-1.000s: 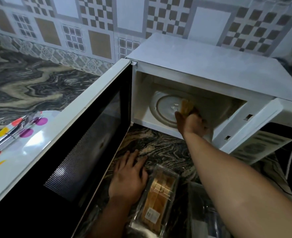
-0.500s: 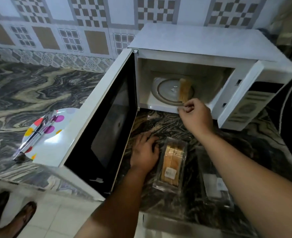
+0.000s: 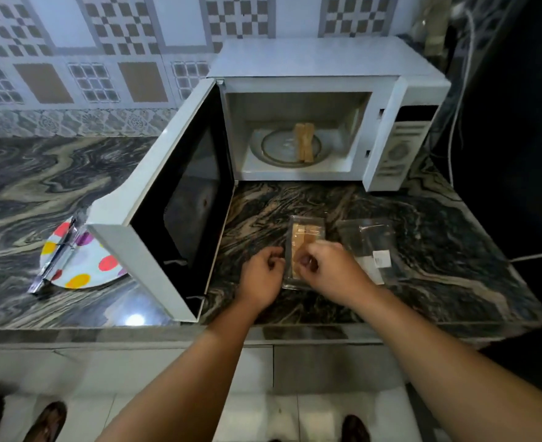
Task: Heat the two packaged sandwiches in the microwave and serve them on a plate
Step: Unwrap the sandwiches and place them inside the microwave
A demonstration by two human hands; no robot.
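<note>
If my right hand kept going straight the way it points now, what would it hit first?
The right hand points left over the packaged sandwich, which its fingers seem to reach already; beyond it, probably the left hand, though depth is unclear.

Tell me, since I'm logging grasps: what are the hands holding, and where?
Both the left hand and right hand pinch the clear plastic sandwich pack at its near end, one on each side.
</note>
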